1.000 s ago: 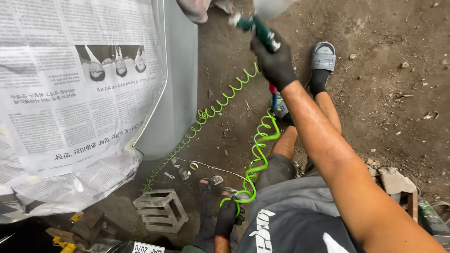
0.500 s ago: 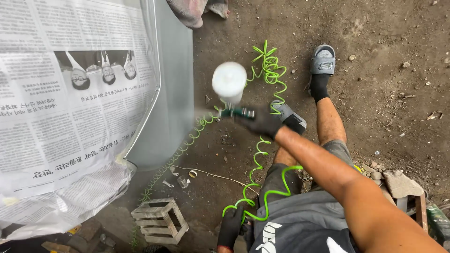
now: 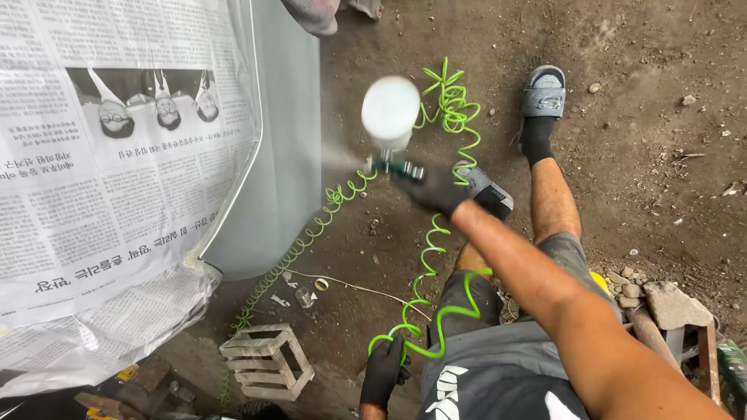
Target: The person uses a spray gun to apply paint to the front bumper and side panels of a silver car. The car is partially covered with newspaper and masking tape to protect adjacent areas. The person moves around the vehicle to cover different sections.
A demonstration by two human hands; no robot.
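Looking down from the head camera, I am seeing my left hand nearest, at about six o'clock, in a black glove and curling its fingers around the bright green coiled air hose, which is looping up past my grey shorts. Just to nine o'clock of that hand a small weathered wooden crate is sitting on the dirt floor, with scraps of litter lying near it. At four o'clock a heap of stones is lying beside my right leg. My right arm is reaching up through the middle of the view, and my right hand, also gloved in black, is clamping shut on the grip of a spray gun; the gun is sitting at the centre, slightly toward twelve o'clock, blurred, with its white cup standing above the body and a faint mist leaving it toward nine o'clock. The hose is running on past the gun to twelve o'clock. The mist is pointing at a grey panel standing from ten to eleven o'clock, whose left part is being covered by taped newspaper sheets. Farthest, at one o'clock, my foot in a grey sandal and dark sock is resting on the dirt.
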